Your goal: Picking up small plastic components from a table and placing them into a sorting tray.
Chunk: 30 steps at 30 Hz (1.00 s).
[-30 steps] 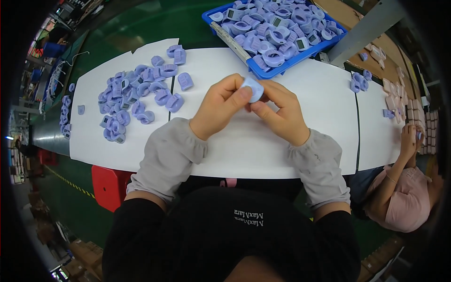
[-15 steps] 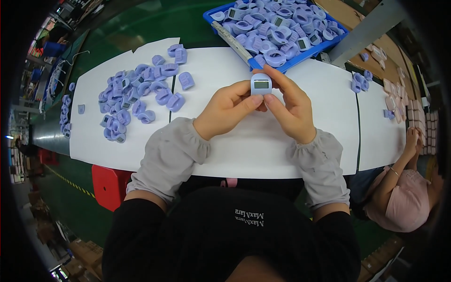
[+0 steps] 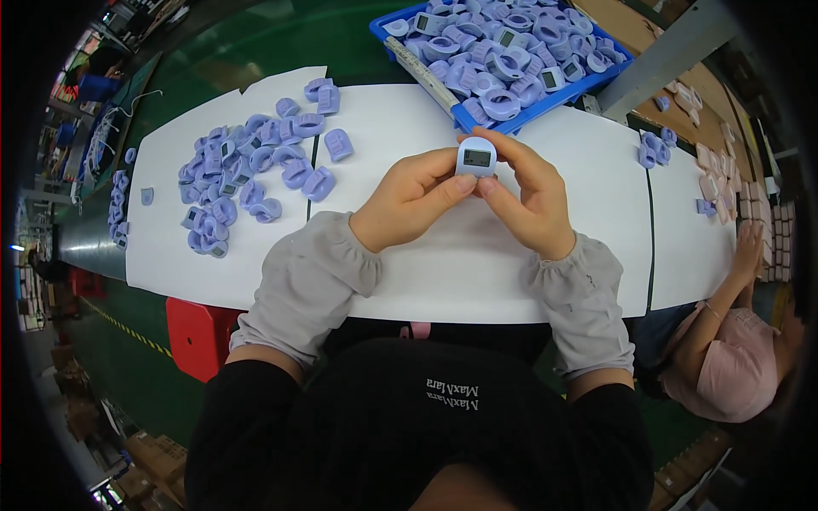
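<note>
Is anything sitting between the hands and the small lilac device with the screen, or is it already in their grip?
Nothing visible stands between them. The left hand and right hand both pinch the lilac device directly, holding it above the white table sheet, just short of the blue tray of similar parts.

A heap of rings [image 3: 247, 183] is lying left on the worktop [image 3: 443, 281]; a full tray [image 3: 503, 60] is sitting behind the held counter [image 3: 475, 157].
</note>
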Available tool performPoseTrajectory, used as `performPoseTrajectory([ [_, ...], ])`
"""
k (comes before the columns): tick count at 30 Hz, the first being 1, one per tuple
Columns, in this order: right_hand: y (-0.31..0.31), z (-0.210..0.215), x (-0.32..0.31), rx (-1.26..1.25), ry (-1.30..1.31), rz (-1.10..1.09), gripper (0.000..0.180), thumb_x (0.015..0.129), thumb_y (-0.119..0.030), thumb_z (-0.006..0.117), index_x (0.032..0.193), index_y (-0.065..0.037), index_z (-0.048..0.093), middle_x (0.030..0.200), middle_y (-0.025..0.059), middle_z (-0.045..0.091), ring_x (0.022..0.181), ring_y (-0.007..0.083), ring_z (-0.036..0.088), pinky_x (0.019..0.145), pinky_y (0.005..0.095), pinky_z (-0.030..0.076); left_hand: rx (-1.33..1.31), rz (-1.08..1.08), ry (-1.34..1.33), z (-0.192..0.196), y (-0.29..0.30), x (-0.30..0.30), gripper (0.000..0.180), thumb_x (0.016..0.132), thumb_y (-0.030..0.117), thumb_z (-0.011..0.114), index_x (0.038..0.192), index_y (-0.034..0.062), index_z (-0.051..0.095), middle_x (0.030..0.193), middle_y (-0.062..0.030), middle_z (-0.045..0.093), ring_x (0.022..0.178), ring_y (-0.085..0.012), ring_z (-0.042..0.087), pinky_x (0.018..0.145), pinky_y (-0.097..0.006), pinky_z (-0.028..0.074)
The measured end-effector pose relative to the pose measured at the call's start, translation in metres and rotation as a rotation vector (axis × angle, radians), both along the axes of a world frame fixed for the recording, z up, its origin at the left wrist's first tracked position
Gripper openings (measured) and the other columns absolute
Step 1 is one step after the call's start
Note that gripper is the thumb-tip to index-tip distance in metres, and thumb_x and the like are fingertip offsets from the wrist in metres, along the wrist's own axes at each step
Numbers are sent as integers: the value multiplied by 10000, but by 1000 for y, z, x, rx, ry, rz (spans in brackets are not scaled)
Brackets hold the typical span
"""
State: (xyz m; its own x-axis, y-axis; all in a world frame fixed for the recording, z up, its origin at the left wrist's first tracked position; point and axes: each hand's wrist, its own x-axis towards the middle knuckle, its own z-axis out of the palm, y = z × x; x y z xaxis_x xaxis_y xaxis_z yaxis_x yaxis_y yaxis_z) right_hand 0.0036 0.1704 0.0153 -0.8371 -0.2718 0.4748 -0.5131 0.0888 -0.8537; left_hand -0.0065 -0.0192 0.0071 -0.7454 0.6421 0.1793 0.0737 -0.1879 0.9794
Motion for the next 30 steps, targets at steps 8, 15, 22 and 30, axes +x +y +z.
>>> performPoseTrajectory([
  [8, 5, 2, 2, 99, -61, 16, 476, 796, -10, 585, 1263, 36, 503, 1171, 143, 613, 1090, 197, 557, 984, 331, 381, -21, 1, 3, -2, 0, 0, 348, 972, 114, 434, 1278, -53, 448, 1267, -130, 521, 1142, -188, 518, 991, -333, 416],
  [15, 5, 2, 1, 97, -52, 14, 466, 792, -16, 598, 1248, 36, 515, 1154, 137, 622, 1071, 196, 567, 978, 335, 391, -25, 0, -25, -1, 0, 0, 374, 978, 138, 432, 1301, -52, 436, 1307, -134, 498, 1167, -194, 501, 996, -334, 409],
  [22, 0, -1, 0, 29, 14, -48, 387, 758, -35, 619, 1140, 23, 591, 976, 111, 647, 900, 182, 598, 831, 302, 466, 22, 54, 50, 1, 3, 2, 305, 988, 188, 433, 1173, -33, 530, 1067, -76, 590, 979, -146, 568, 892, -291, 467],
  [30, -1, -5, 0, -7, -29, -56, 360, 762, -34, 614, 1117, 22, 595, 988, 107, 644, 913, 179, 597, 843, 301, 462, 32, 76, 53, 1, 5, 3, 298, 988, 182, 436, 1170, -34, 530, 1061, -73, 591, 980, -139, 564, 885, -289, 469],
])
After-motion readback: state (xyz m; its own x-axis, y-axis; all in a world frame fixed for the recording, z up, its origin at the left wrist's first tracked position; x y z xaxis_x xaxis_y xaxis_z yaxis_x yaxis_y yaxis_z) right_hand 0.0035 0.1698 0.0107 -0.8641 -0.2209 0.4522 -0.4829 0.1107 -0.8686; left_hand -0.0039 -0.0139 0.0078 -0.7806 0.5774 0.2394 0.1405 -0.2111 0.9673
